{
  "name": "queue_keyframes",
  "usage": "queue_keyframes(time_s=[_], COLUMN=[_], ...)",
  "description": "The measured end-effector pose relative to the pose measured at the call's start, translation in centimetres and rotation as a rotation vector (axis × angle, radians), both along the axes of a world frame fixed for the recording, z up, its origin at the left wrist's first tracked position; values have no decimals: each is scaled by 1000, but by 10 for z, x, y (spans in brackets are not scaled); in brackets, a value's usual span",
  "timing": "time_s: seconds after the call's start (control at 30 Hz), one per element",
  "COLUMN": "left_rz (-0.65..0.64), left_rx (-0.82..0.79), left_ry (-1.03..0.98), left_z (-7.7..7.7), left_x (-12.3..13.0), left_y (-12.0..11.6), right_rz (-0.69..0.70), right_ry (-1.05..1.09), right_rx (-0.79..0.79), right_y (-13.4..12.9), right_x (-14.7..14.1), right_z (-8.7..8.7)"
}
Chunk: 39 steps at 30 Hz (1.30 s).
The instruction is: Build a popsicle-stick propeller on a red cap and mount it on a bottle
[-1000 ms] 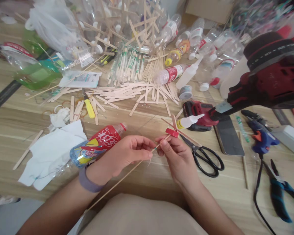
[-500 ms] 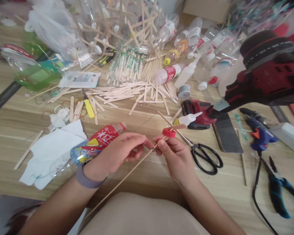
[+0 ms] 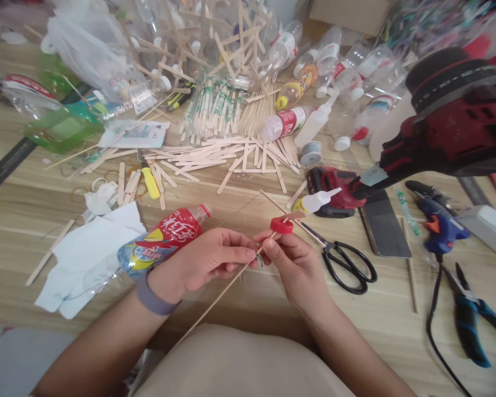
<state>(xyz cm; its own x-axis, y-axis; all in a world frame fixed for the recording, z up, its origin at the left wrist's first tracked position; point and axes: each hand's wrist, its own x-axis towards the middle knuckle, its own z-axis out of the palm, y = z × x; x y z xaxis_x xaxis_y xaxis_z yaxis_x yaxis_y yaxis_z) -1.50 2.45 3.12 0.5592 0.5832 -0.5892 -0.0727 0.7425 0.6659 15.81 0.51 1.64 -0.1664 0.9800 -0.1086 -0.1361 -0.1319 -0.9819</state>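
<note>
My right hand (image 3: 295,264) is closed on a long thin wooden stick (image 3: 219,298), thumb against the fingers. Near the stick's upper end sits a red bottle cap (image 3: 281,225), with flat craft-stick pieces (image 3: 300,215) crossing there. The stick's lower end slants down to my lap. Beside the right thumb, my left hand (image 3: 215,256) pinches at the stick, thumb and forefinger together. A thin dark strand (image 3: 259,260) curls below those fingertips; whether it is wire or thread I cannot tell. An iced tea bottle (image 3: 165,237) lies behind my left wrist.
Black-handled scissors (image 3: 349,267), a phone (image 3: 384,226), a glue gun (image 3: 438,220) and pliers (image 3: 467,314) lie on the right. A red power tool (image 3: 450,127) stands behind them. Loose craft sticks (image 3: 202,157) and plastic bottles (image 3: 289,122) cover the back. White paper (image 3: 82,253) lies left.
My left fingers have closed in a pinch at the stick, where they were slightly apart from it. The stick and red cap have shifted a little left.
</note>
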Motion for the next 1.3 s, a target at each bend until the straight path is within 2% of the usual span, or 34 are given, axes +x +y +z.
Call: queue_keyframes(time_s=[0.13, 0.27, 0.47, 0.63, 0.77, 0.93, 1.03, 1.13, 1.3], left_rz=[-9, 41, 149, 156, 157, 169, 179, 186, 165], left_rx=[-35, -35, 59, 117, 159, 204, 204, 222, 287], left_ry=[-43, 4, 79, 66, 72, 111, 142, 176, 203], left_z=[0, 3, 1, -3, -5, -5, -2, 0, -1], left_x=[0, 1, -1, 0, 2, 5, 6, 8, 8], left_y=[0, 0, 1, 0, -2, -3, -4, -5, -5], right_rz=[-9, -29, -3, 12, 4, -68, -71, -21, 51], right_ry=[-19, -89, -267, -392, -518, -789, -853, -870, -839], right_rx=[-4, 24, 84, 178, 336, 773, 948, 997, 929], right_y=[1, 2, 1, -3, -3, -5, -5, -4, -2], right_x=[1, 0, -2, -2, -2, -2, -1, 1, 5], right_z=[0, 0, 2, 1, 0, -5, -9, -13, -19])
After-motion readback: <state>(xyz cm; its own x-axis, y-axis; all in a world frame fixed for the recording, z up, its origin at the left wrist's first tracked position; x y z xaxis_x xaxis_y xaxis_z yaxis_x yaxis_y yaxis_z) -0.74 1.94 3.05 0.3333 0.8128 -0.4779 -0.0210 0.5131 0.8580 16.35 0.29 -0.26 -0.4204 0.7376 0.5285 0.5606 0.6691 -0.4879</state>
